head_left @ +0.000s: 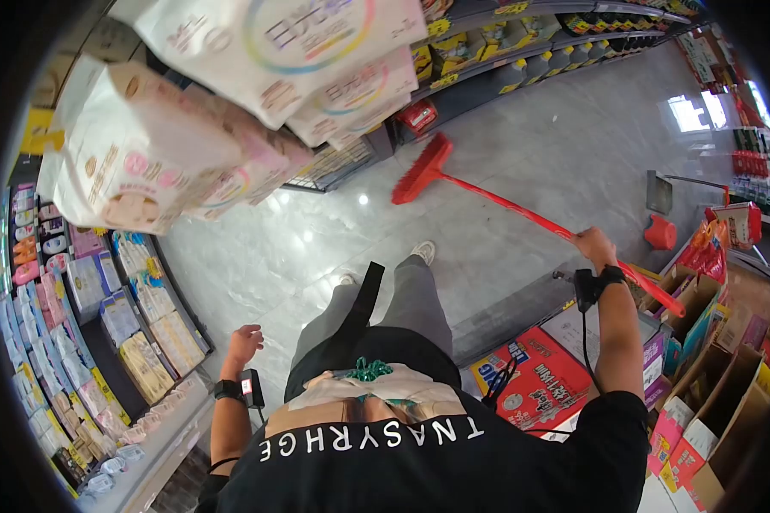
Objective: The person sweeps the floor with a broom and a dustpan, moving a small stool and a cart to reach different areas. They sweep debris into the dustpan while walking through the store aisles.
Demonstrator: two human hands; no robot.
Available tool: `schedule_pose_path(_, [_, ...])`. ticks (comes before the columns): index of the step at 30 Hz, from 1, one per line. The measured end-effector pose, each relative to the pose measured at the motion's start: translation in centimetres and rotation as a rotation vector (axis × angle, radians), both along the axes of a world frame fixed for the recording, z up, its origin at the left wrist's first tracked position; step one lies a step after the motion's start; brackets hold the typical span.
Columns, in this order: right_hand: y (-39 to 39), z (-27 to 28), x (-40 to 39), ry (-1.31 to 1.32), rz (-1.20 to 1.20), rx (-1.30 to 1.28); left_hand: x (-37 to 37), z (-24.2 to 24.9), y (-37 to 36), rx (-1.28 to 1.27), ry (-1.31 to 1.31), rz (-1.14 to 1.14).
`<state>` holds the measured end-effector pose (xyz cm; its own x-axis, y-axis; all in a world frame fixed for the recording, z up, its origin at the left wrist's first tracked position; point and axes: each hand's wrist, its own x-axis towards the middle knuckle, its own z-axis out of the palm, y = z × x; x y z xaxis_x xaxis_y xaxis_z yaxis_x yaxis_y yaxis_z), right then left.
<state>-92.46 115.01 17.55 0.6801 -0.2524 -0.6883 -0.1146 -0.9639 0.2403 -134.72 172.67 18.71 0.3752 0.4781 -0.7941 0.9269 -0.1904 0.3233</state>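
Note:
A red broom slants across the grey floor, its bristle head close to the base of the shelving ahead. My right hand is wrapped round the handle, and the handle's end sticks out past my wrist to the right. My left hand hangs at my left side, fingers loosely bent and apart, holding nothing. Nearest to it is the left shelf of packaged goods.
Large white packs jut out at upper left above a wire basket. Red boxes and open cartons stand at my right. A dustpan and a red container are farther right. My shoes are on the tiled floor.

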Motion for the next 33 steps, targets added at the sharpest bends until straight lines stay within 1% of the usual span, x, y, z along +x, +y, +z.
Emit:
schedule_pose_path(2, [-2.7, 0.7, 0.2, -0.116, 0.024, -0.034, 0.6, -0.1, -0.3, 0.010, 0.028, -0.027])
schedule_pose_path(6, [-4.8, 3.1, -0.3, -0.203, 0.212, -0.007, 0.2, -0.5, -1.2, -0.014, 0.065, -0.010])
schedule_pose_path(8, [-4.6, 4.3, -1.3, -0.247, 0.214, 0.034, 0.3, -0.8, -1.8, -0.033, 0.107, -0.009])
schedule_pose_path(9, [-4.6, 4.8, -1.6, -0.269, 0.211, 0.052, 0.6, -1.0, -2.0, -0.043, 0.111, -0.010])
schedule_pose_path(10, [-4.7, 4.1, -1.8, -0.249, 0.203, 0.078, 0.9, -1.3, -2.2, -0.057, 0.118, -0.015])
schedule_pose_path(11, [-4.5, 3.2, -1.6, -0.180, 0.157, 0.067, 1.4, -1.7, -2.2, -0.072, 0.123, -0.022])
schedule_pose_path(12, [-3.3, 2.6, -1.1, -0.111, 0.109, 0.057, 2.0, -2.4, -2.0, -0.074, 0.113, -0.072])
schedule_pose_path(14, [-2.0, -0.2, -0.3, -0.097, 0.073, 0.046, 3.5, -4.0, -1.2, -0.070, 0.032, -0.152])
schedule_pose_path(15, [-2.2, -0.2, 0.3, -0.098, 0.050, 0.044, 4.7, -4.5, -0.9, -0.063, -0.010, -0.192])
schedule_pose_path(16, [-2.5, -0.2, 0.6, -0.096, 0.023, 0.044, 8.1, -2.2, -2.6, 0.002, 0.005, -0.194])
schedule_pose_path(17, [-2.8, -0.2, 0.5, -0.093, -0.005, 0.045, 9.4, -2.3, -2.6, 0.002, -0.065, -0.194])
schedule_pose_path(19, [-5.5, -0.4, -0.1, -0.169, -0.037, 0.001, 11.1, -2.4, -2.8, -0.008, -0.198, -0.184])
schedule_pose_path(20, [-6.7, 0.2, -0.4, -0.192, -0.051, -0.011, 12.1, -2.4, -3.0, 0.012, -0.127, -0.256])
schedule_pose_path(23, [-8.0, 2.7, -1.4, -0.259, -0.071, -0.040, 14.3, -4.1, -3.4, 0.122, -0.130, -0.635])
schedule_pose_path(25, [-9.2, 3.3, -2.1, -0.311, -0.043, -0.039, 17.5, -2.8, -5.6, 0.140, -0.207, -0.792])
schedule_pose_path(26, [-9.6, 3.8, -2.6, -0.347, 0.036, -0.043, 19.4, -2.5, -6.8, 0.146, -0.249, -0.874])
schedule_pose_path(28, [-9.3, 6.0, -3.0, -0.381, 0.154, -0.085, 23.2, -3.4, -8.2, -0.016, -0.283, -0.932])
schedule_pose_path(29, [-8.9, 7.4, -3.0, -0.397, 0.209, -0.110, 25.8, -2.8, -9.7, -0.048, -0.276, -0.974])
schedule_pose_path(31, [-7.0, 10.1, -2.3, -0.334, 0.281, -0.185, 31.7, 0.4, -13.7, -0.028, -0.371, -1.172])
schedule_pose_path(33, [-4.0, 11.7, -2.2, -0.322, 0.397, -0.207, 36.6, 7.0, -19.4, -0.005, -0.767, -1.302])
